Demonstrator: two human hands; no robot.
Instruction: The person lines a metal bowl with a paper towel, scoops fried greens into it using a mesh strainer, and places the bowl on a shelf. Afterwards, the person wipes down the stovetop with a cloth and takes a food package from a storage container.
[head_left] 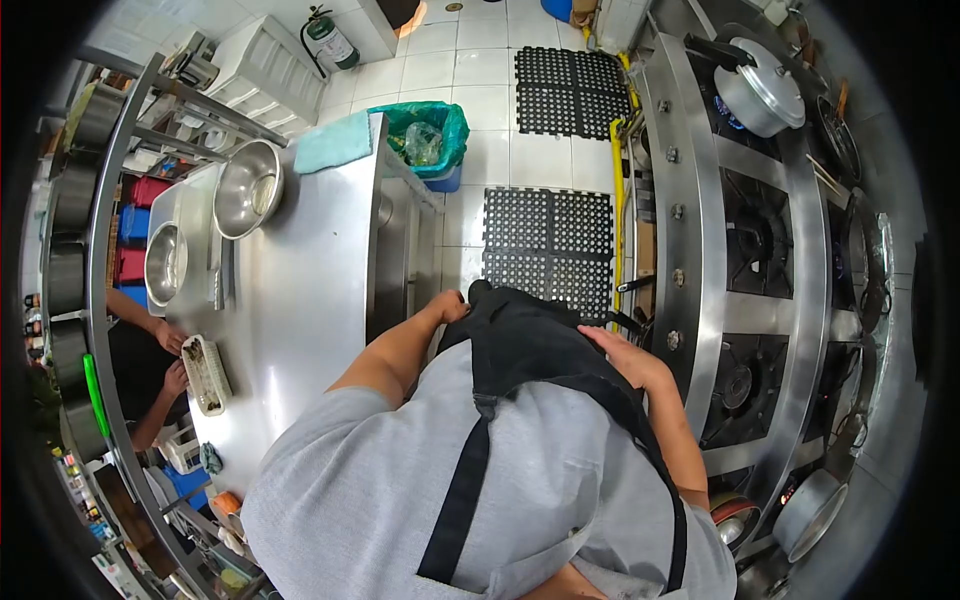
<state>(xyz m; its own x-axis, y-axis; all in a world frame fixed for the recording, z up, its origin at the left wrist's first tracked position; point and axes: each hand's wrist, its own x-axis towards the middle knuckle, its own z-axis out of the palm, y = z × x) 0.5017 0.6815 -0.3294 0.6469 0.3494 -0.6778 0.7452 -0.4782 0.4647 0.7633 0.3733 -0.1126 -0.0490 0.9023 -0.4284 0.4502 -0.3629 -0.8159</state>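
My left hand (452, 306) is closed at the left edge of the black apron (540, 335), its fingers curled against the cloth. On the apron's other side my right hand (620, 357) lies with its fingers stretched out, touching the fabric near the hip. The apron hangs over a grey shirt, with a black strap running across the chest. To the left of my left arm is a steel worktable (320, 250); a stove (690, 240) with knobs along its front stands to my right.
Steel bowls (248, 190) and a folded light-blue cloth (333, 143) rest on the worktable. Across it, a co-worker's hands touch a white basket (206, 375). A green-lined bin (440, 130) stands ahead, beside black floor mats (548, 240). A pressure cooker (758, 90) sits over a lit burner.
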